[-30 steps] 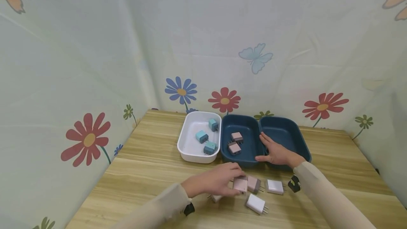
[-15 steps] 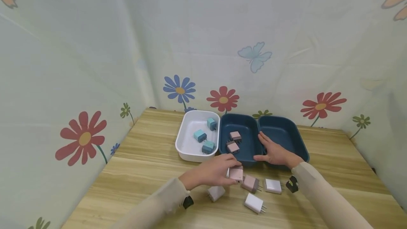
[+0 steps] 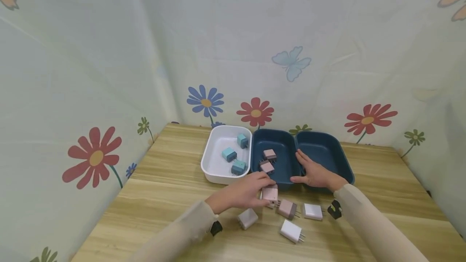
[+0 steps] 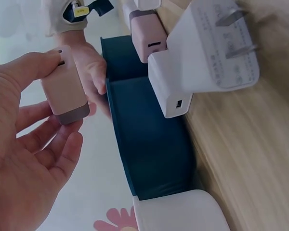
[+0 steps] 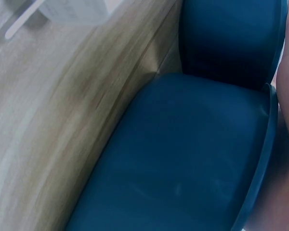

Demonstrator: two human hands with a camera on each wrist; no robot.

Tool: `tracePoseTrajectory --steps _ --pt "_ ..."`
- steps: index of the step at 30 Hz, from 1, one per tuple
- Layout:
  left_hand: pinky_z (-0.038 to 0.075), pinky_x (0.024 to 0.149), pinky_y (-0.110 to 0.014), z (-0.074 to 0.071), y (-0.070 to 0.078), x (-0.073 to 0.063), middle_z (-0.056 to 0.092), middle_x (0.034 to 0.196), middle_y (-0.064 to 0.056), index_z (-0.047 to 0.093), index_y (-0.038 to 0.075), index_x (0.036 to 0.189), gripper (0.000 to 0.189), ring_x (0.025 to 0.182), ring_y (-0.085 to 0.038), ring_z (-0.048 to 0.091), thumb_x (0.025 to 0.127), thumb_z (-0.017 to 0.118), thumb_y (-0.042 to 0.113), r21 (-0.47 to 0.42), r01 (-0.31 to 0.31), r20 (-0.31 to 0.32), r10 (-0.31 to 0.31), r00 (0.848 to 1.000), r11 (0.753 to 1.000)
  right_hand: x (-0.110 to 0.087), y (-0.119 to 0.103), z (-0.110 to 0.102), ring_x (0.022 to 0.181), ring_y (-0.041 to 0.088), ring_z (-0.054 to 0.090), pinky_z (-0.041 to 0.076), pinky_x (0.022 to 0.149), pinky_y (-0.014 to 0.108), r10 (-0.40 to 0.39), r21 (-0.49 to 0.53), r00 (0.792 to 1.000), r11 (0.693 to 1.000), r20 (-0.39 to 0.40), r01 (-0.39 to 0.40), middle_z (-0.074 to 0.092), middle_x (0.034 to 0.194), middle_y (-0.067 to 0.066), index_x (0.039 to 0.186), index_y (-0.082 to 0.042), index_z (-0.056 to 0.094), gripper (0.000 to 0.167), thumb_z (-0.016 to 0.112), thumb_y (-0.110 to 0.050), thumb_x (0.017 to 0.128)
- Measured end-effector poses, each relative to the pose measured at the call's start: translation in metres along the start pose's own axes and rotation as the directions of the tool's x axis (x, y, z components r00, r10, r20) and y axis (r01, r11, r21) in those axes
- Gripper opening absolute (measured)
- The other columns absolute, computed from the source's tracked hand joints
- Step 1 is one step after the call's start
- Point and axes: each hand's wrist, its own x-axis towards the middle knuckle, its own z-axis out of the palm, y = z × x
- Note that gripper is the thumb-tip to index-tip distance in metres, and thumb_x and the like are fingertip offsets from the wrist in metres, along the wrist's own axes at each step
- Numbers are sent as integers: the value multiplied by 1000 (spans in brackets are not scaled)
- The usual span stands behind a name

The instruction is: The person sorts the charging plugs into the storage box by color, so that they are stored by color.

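My left hand (image 3: pixel 242 192) pinches a pink plug-in charger (image 4: pixel 65 89) with a grey-brown end between thumb and fingers. In the head view the charger is just in front of the middle tray, a dark blue one (image 3: pixel 285 179), and partly covers a white charger. Fingers spread, my right hand (image 3: pixel 316 175) rests at the adjoining rims of this tray and the right blue tray (image 3: pixel 344 157). Two pink chargers (image 3: pixel 267 167) lie in the middle tray. Another pink charger (image 3: pixel 287 209) is on the table, beside a white charger (image 3: pixel 312 212).
At the left stands a white tray (image 3: pixel 206 161) holding three turquoise chargers (image 3: pixel 229 154). More white chargers lie nearer on the wooden table (image 3: pixel 164 181), one at the front (image 3: pixel 290 231) and one by the left wrist (image 3: pixel 247 218). A flower-printed curtain (image 3: pixel 233 51) hangs behind.
My left hand has lifted the pink charger from the group on the table and brought it slightly forward, toward the middle tray. The right hand stays at the tray rims.
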Motion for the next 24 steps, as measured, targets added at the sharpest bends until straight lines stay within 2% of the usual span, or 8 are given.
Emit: tracePoseTrajectory --steps 6,13,19,24 --pt "44 85 -17 -4 -3 6 55 117 2 57 13 128 50 99 -6 52 87 66 40 6 43 -20 -42 999 999 1 -1 -1 133 46 26 28 102 58 -25 -4 1000 1000 -1 25 4 155 22 149 3 12 100 66 -50 83" --pt "44 89 -20 -10 -11 13 54 121 0 56 12 128 49 102 -7 51 88 66 38 -8 61 -36 -61 997 998 0 0 -1 133 47 26 28 102 59 -31 4 1000 1000 3 31 5 155 23 148 5 13 100 67 -49 84" --pt "45 85 -20 -12 -20 19 54 117 -2 57 11 127 47 98 -9 51 89 65 36 -10 80 -54 -81 995 997 1 3 0 133 46 26 28 102 58 -33 1 999 999 -1 33 5 155 23 148 5 12 100 66 -50 84" --pt "45 87 -21 -11 -26 24 54 117 -2 56 11 129 50 98 -10 51 88 65 38 -13 132 -62 -133 989 991 0 4 1 134 45 24 27 102 59 -31 15 999 999 7 31 4 155 22 149 4 11 101 67 -50 83"
